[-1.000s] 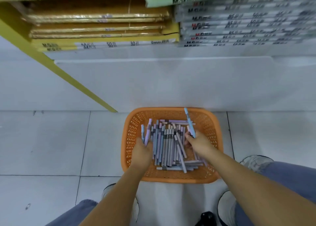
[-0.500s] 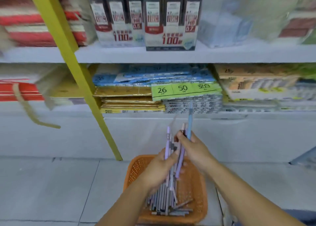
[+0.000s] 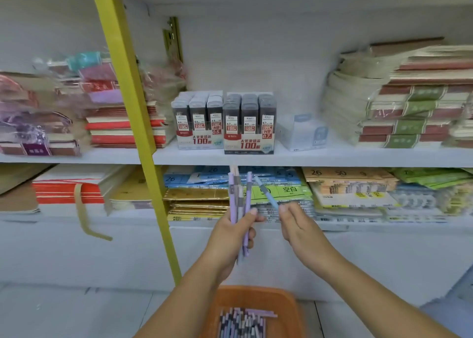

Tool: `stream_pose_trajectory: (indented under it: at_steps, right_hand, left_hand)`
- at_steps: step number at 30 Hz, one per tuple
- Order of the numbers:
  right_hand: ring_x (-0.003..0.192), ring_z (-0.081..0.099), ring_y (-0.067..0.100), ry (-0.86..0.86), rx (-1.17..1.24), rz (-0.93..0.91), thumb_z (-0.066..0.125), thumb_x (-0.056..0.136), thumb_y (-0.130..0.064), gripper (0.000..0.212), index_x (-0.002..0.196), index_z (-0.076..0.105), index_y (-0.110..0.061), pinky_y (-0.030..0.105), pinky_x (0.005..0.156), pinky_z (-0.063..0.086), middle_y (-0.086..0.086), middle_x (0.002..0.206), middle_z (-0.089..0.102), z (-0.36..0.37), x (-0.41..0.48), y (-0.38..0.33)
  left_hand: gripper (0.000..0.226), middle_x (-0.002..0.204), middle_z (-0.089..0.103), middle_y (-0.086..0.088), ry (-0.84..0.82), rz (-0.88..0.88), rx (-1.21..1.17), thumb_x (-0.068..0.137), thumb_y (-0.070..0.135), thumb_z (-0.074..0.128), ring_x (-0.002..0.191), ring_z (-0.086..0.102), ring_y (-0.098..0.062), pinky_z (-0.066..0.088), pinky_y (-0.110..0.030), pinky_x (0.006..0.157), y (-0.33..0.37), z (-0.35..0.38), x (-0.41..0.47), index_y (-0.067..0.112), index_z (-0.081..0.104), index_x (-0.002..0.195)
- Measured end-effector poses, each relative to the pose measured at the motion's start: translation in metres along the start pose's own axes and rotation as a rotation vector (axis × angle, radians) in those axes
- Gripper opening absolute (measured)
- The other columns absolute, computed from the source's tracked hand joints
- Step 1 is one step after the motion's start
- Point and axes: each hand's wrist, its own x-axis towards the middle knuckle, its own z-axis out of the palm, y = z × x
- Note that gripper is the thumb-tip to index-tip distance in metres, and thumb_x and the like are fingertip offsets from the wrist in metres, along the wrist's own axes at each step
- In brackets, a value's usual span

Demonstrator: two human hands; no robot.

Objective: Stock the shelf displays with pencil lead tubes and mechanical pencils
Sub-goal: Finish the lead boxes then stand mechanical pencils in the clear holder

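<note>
**A loose bundle and a thin pinch**

The purple pencils (image 3: 239, 209) stand upright in a fist that grips only their lower half. If that grip loosens on the way up, I judge the smooth barrels could slide past one another and drop toward the basket (image 3: 281, 302) below. The blue pencil (image 3: 266, 193) is pinched at its lower end alone, so a knock against the bundle could swing it out of the fingers. The lead displays (image 3: 249, 124) stand at the front edge of the shelf (image 3: 332, 157), just above the pencil tips. A hasty lift could push them back or tip them.

The left hand (image 3: 230, 238) has its fingers curled round the bundle, thumb across the front. The right hand (image 3: 299, 227), just beside it, holds the blue pencil between thumb and fingertips. That pencil tilts up and left, with its top near the bundle but apart from it. More pencils lie in the basket under both forearms. A pale box (image 3: 304, 133) sits right of the displays, and whether it takes pencils I cannot tell.
</note>
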Motion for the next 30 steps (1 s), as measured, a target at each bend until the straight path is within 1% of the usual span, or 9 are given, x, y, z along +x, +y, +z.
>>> stream_pose_trajectory:
  at_steps: [7,9,11,13,15,19,22,27,30]
  right_hand:
    - [0.055,0.044,0.012,-0.060,0.001,-0.078,0.033,0.098,-0.049,0.030,0.082,0.043,-0.025,0.038,0.061,0.040,0.001,0.064,0.053,-0.003,0.003,-0.024]
    - [0.066,0.054,0.021,-0.081,-0.038,-0.069,0.044,0.099,-0.040,0.022,0.084,0.049,-0.025,0.042,0.068,0.048,0.006,0.074,0.059,-0.011,0.009,-0.029]
    - [0.074,0.059,0.020,-0.023,0.085,-0.055,0.060,0.094,-0.026,0.005,0.096,0.055,-0.026,0.042,0.073,0.054,0.007,0.085,0.060,-0.022,0.017,-0.036]
    - [0.073,0.064,0.015,0.042,0.221,-0.062,0.068,0.089,-0.019,0.037,0.119,0.051,-0.033,0.032,0.067,0.058,0.000,0.093,0.060,-0.036,0.028,-0.043]
    - [0.077,0.068,0.017,0.024,0.255,-0.079,0.069,0.089,-0.020,0.059,0.129,0.042,-0.052,0.025,0.066,0.056,-0.006,0.092,0.059,-0.051,0.039,-0.051]
    - [0.082,0.071,0.024,-0.015,0.269,-0.161,0.069,0.087,-0.010,0.056,0.119,0.052,-0.053,0.035,0.071,0.060,0.003,0.096,0.055,-0.087,0.063,-0.071]
    - [0.079,0.073,0.024,0.115,0.319,-0.293,0.069,0.085,-0.002,0.057,0.114,0.052,-0.048,0.036,0.070,0.061,0.008,0.092,0.056,-0.129,0.097,-0.095]
    - [0.081,0.071,0.032,0.332,0.196,-0.459,0.068,0.081,0.004,0.063,0.101,0.050,-0.053,0.029,0.066,0.059,0.006,0.086,0.056,-0.181,0.177,-0.138]
    - [0.076,0.071,0.030,0.336,0.043,-0.447,0.067,0.079,-0.003,0.057,0.093,0.045,-0.054,0.049,0.073,0.059,0.004,0.083,0.060,-0.179,0.219,-0.138]
  left_hand:
    - [0.019,0.053,0.050,0.003,0.047,0.086,-0.094,0.090,0.027,0.074,0.048,0.046,-0.011,0.042,-0.028,0.050,0.039,0.019,0.022,0.012,0.064,0.096]
    - [0.018,0.056,0.050,0.002,0.041,0.095,-0.069,0.089,0.027,0.075,0.051,0.046,-0.013,0.043,-0.028,0.051,0.043,0.020,0.027,0.014,0.064,0.094]
    - [0.016,0.058,0.051,0.002,0.036,0.102,-0.027,0.088,0.027,0.077,0.053,0.046,-0.013,0.043,-0.028,0.052,0.048,0.021,0.032,0.018,0.065,0.092]
    - [0.015,0.059,0.051,0.002,0.013,0.114,0.025,0.087,0.028,0.077,0.054,0.046,-0.013,0.042,-0.027,0.051,0.056,0.027,0.038,0.020,0.066,0.093]
    - [0.013,0.061,0.050,0.000,-0.033,0.129,0.024,0.088,0.026,0.077,0.055,0.045,-0.013,0.040,-0.027,0.052,0.067,0.035,0.044,0.021,0.067,0.094]
    - [0.016,0.055,0.051,0.005,-0.087,0.170,0.026,0.091,0.028,0.073,0.049,0.045,-0.009,0.039,-0.022,0.047,0.100,0.048,0.060,0.014,0.068,0.097]
    - [0.023,0.061,0.063,0.009,-0.030,0.247,0.040,0.093,0.035,0.068,0.049,0.048,-0.006,0.042,-0.022,0.047,0.133,0.050,0.076,0.015,0.073,0.104]
    - [0.017,0.065,0.070,0.003,0.091,0.333,0.104,0.097,0.032,0.064,0.046,0.054,-0.008,0.045,-0.023,0.045,0.177,0.040,0.101,0.016,0.066,0.093]
    - [0.015,0.063,0.068,-0.002,0.074,0.345,0.109,0.096,0.027,0.065,0.043,0.056,-0.013,0.047,-0.022,0.044,0.185,0.033,0.104,0.015,0.062,0.087]
